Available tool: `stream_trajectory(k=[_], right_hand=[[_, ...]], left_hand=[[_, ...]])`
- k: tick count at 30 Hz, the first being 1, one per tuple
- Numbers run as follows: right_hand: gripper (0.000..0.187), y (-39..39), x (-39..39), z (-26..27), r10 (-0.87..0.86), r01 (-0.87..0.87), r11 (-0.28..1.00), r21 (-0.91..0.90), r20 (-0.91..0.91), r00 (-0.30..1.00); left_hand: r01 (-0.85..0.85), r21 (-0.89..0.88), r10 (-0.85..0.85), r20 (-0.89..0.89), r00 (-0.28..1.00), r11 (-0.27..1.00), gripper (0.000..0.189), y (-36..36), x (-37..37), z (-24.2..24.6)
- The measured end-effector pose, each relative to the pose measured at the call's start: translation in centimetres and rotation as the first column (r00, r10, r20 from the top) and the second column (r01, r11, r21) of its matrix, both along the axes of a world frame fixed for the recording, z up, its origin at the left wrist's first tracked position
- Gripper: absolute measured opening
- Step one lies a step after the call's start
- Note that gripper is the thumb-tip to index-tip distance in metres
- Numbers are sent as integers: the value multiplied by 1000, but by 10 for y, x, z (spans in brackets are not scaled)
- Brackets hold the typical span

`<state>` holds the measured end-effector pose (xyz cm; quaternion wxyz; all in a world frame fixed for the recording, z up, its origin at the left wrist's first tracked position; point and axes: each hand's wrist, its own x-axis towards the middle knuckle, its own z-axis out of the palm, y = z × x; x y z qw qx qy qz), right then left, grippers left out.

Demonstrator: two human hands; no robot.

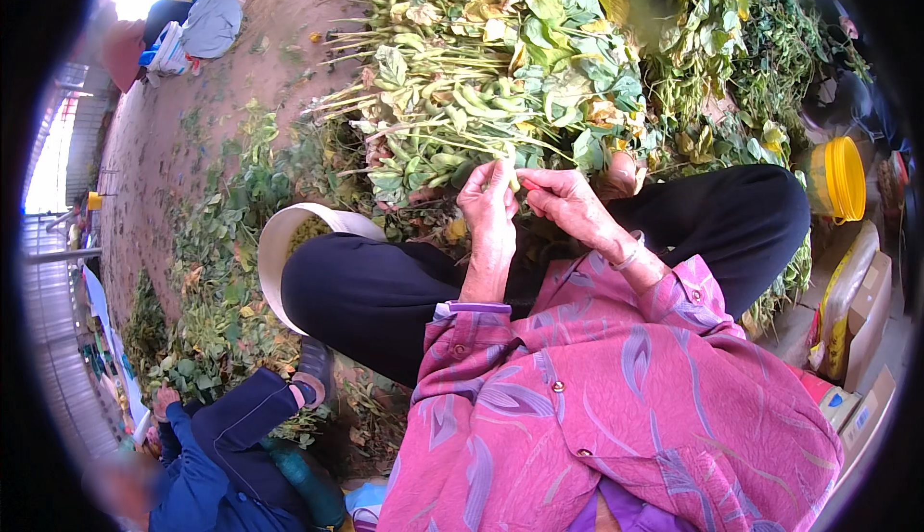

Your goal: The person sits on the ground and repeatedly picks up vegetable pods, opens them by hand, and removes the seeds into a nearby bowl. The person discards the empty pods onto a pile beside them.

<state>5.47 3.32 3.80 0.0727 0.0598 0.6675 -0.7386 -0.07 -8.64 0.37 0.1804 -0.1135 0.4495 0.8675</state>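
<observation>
A green bean pod (pixel 512 173) is pinched upright between the thumb and fingers of my left hand (pixel 489 203). My right hand (pixel 570 203) is just beside it, thumb and forefinger closed around a small red object (pixel 530 184) that touches or nearly touches the pod. What the red object is, I cannot tell. Just beyond both hands lies a heap of cut soybean plants (pixel 462 99), stems pointing left and leaves right, with many green pods. By my left knee a white bucket (pixel 271 265) leans on its side or tilts, with green pods partly visible inside.
A yellow bucket (pixel 844 179) is beyond my right knee, near cardboard (pixel 866 301). Loose leafy stalks (pixel 231 294) cover the ground at left. Another person in blue (pixel 216 460) sits at lower left. White bags (pixel 209 23) stand at upper left.
</observation>
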Motion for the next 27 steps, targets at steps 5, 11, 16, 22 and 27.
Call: stream_trajectory(k=[5,11,16,22,27], right_hand=[[29,1,-5,-18,-17,17,999,31,-18,1000],[21,12,-8,-24,30,8,859,-512,66,997],[20,10,-16,-14,109,-119,984,-134,-83,991],[24,18,-16,-12,97,-28,946,323,-201,975],[16,14,-14,-18,-10,15,998,57,-89,996]], left_hand=[[-13,-9,13,-16,1000,1000,12,1,-1,2],[314,248,-311,-53,949,916,21,-8,-12,6],[253,20,-252,-55,966,967,29,-16,-7,11],[144,-257,-167,-69,984,956,10,2,-9,7],[154,-196,-171,-74,983,969,10,-7,-7,5]])
